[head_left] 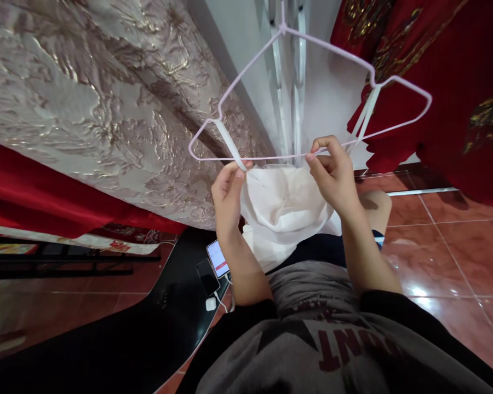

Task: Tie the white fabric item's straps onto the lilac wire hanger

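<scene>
A pale pink hanger (332, 48) hangs in front of me, with a white strap looped over each of its shoulder notches. The left strap (229, 143) runs down to a white garment (290, 200) that drapes below the bar over my lap. My left hand (229, 191) is closed, pinching the garment's upper corner where that strap meets it. Thumb and forefinger of my right hand (334, 175) come together at the hanger's lower bar, closed on it. Behind that hand the right strap (368, 112) slants down, its lower end partly hidden.
Embossed pinkish fabric (119, 98) hangs at the left, red cloth with gold trim (447, 109) at the right. Metal rails (298, 104) stand behind the hanger. On a black bench (160, 306) lie two phones, the lit one (217, 258) on a cable, and a white earbud case (211, 304).
</scene>
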`<state>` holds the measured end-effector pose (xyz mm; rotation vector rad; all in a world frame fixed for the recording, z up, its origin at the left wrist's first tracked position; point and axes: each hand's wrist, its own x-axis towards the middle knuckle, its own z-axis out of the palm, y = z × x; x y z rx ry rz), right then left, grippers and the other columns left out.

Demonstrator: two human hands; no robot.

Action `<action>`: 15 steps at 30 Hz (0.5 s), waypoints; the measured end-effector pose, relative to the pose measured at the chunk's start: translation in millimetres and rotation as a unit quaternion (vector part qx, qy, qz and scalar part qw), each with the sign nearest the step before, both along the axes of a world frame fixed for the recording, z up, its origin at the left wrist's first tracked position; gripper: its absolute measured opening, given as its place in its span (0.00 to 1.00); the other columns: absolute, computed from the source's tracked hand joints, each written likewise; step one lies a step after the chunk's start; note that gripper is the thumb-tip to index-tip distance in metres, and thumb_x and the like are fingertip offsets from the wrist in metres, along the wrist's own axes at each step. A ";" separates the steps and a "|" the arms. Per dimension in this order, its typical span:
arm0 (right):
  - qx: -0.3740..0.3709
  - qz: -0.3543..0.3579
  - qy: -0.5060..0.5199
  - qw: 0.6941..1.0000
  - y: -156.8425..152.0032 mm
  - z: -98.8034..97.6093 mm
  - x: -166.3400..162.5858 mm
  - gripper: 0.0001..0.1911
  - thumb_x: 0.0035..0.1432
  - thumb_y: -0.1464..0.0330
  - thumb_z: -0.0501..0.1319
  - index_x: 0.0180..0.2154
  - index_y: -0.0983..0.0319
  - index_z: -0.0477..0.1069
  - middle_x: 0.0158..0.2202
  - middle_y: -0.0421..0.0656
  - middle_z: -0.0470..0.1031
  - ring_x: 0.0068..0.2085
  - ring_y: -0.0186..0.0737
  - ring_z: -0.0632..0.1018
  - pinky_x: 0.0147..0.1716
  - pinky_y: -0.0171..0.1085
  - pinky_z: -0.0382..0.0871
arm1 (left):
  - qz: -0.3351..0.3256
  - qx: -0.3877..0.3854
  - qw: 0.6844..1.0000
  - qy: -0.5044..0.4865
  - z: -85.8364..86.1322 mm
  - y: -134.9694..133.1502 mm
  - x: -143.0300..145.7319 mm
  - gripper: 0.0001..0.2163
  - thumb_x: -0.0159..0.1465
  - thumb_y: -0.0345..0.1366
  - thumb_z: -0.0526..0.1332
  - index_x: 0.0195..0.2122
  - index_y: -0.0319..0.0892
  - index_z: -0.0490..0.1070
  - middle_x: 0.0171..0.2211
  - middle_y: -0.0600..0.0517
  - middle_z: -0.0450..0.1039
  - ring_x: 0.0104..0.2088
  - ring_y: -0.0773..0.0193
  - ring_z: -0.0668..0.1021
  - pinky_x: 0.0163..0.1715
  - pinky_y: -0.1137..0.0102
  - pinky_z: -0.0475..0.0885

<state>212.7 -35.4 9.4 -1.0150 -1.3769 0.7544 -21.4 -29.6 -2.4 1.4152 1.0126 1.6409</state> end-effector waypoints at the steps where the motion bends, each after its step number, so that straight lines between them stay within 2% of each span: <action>1: 0.001 -0.002 0.003 1.000 -0.3 -0.6 0.4 0.22 0.68 0.45 0.64 0.41 0.54 0.63 0.19 0.29 0.52 0.21 0.31 0.52 0.25 0.38 0.44 | -0.009 -0.009 1.000 0.015 2.8 -3.2 -3.3 0.11 0.70 0.47 0.72 0.44 0.46 0.85 0.43 0.47 0.83 0.44 0.58 0.83 0.49 0.67 0.78; 5: -0.008 0.005 0.016 1.000 -1.5 -1.3 3.1 0.22 0.67 0.45 0.65 0.41 0.54 0.63 0.19 0.29 0.51 0.21 0.31 0.51 0.24 0.38 0.42 | -0.027 -0.014 0.999 0.037 26.5 -17.8 -7.0 0.12 0.71 0.46 0.72 0.37 0.43 0.84 0.36 0.47 0.80 0.38 0.61 0.80 0.43 0.70 0.77; 9: -0.020 0.030 0.039 0.999 -3.5 -0.7 4.0 0.20 0.67 0.47 0.65 0.41 0.54 0.63 0.19 0.29 0.51 0.22 0.31 0.53 0.23 0.37 0.43 | -0.071 0.033 0.996 -0.043 59.9 -19.8 -5.4 0.13 0.70 0.49 0.72 0.42 0.45 0.86 0.37 0.47 0.81 0.37 0.61 0.81 0.36 0.70 0.76; 12: -0.024 0.036 0.044 0.998 -5.3 -0.9 3.6 0.18 0.68 0.50 0.65 0.41 0.54 0.63 0.20 0.30 0.53 0.22 0.31 0.55 0.24 0.36 0.44 | -0.051 0.052 0.991 -0.117 73.5 -8.8 -16.1 0.15 0.71 0.52 0.67 0.48 0.49 0.85 0.50 0.48 0.84 0.53 0.55 0.82 0.42 0.67 0.80; 14: -0.024 0.038 0.043 0.998 -6.1 -1.5 3.8 0.17 0.69 0.50 0.65 0.42 0.54 0.63 0.20 0.30 0.52 0.23 0.32 0.55 0.24 0.36 0.44 | 0.004 0.066 0.988 -0.140 69.7 0.1 -29.2 0.14 0.73 0.50 0.62 0.50 0.52 0.83 0.60 0.52 0.81 0.67 0.50 0.75 0.46 0.63 0.81; 15: -0.022 0.038 0.042 0.998 -6.4 -1.8 3.9 0.17 0.69 0.50 0.64 0.42 0.54 0.63 0.21 0.31 0.52 0.23 0.32 0.55 0.24 0.36 0.44 | 0.043 0.075 0.985 -0.149 63.8 3.8 -36.1 0.13 0.74 0.47 0.60 0.51 0.55 0.83 0.63 0.55 0.79 0.72 0.49 0.71 0.45 0.61 0.81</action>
